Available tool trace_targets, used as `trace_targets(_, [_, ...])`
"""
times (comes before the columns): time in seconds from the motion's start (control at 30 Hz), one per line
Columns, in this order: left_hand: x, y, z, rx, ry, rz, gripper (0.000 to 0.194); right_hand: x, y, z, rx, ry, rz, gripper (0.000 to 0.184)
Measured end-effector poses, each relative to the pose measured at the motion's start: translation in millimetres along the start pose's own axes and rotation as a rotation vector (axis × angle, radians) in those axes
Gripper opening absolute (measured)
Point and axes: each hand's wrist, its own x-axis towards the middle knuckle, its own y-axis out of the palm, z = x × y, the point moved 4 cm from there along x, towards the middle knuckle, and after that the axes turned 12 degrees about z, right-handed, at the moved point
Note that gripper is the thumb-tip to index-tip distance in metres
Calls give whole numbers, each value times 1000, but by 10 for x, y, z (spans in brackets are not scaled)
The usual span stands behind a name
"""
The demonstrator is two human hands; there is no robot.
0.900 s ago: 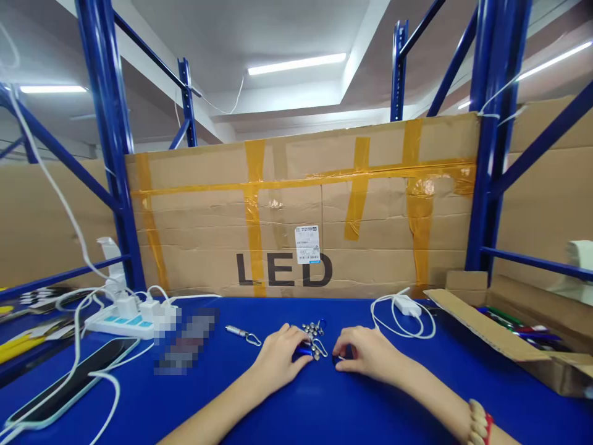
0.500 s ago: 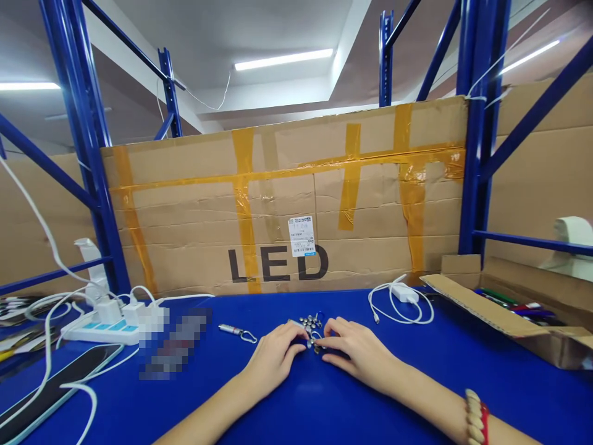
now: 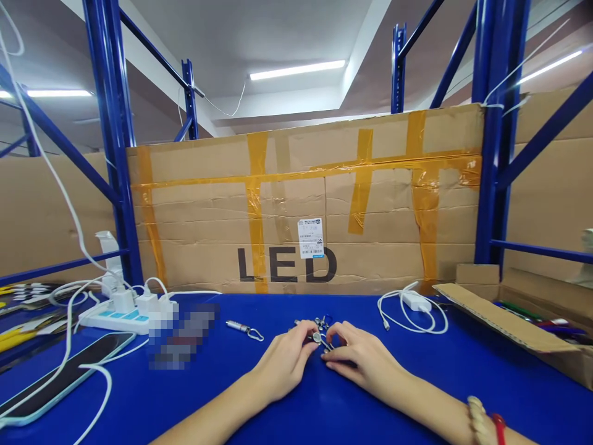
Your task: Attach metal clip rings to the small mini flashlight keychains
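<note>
My left hand (image 3: 286, 358) and my right hand (image 3: 360, 360) rest on the blue tabletop (image 3: 296, 408) with their fingertips meeting at a small heap of silver keychain torches (image 3: 319, 330). Both hands' fingers are curled and pinch pieces from that heap; the exact piece in each is too small to name. One silver keychain torch (image 3: 244, 329) lies alone to the left of my left hand. A beaded bracelet (image 3: 482, 420) is on my right wrist.
A taped cardboard wall marked LED (image 3: 306, 210) closes the back. At left lie a power strip with plugs (image 3: 125, 312), white cables and a phone (image 3: 65, 377). A white charger with cable (image 3: 412, 306) and an open carton of pens (image 3: 523, 324) sit at right.
My hands drew together from either side of the heap until their fingertips met over it. The view shifted slightly.
</note>
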Motion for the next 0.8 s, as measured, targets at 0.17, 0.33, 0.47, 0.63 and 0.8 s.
trace_targets(0.17, [-14,18,36,-11,-17,-38,18,-12,-5,-21,86,46,11,20])
trace_targets(0.33, [-21,22,68,-22,-36,-40,18,10,0,-58,195,110,37,15])
trace_targets(0.47, [-18,33,37,16,-22,67,20,19,44,-107,286,189,62,13])
trace_targets(0.63, [-5,57,76,-40,-67,100,19,9,77,-137,354,218,70,13])
trace_targets(0.8, [10,70,60,-16,-44,110,16,-5,-7,-96,336,183,-95,15])
